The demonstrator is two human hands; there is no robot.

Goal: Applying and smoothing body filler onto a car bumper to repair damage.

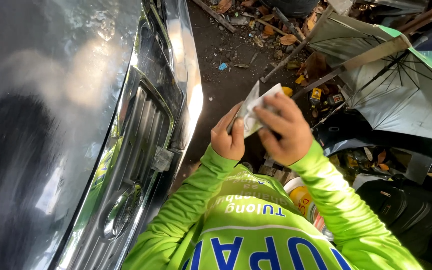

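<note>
Head view: a folded sheet of pale paper point(254, 111) is held in front of the chest, above dark, damp ground point(221, 85). It is pinched along its lower left edge by the left hand point(229, 138), while its right part is covered and gripped by the fingers of the right hand point(282, 131). Both arms are clad in bright green sleeves point(346, 210). On the left, a glossy dark car bonnet point(41, 125) and chrome grille point(136, 145) are seen. To the right, a grey umbrella point(401, 95), dry leaves point(288, 39) and scattered rubbish are found.
</note>
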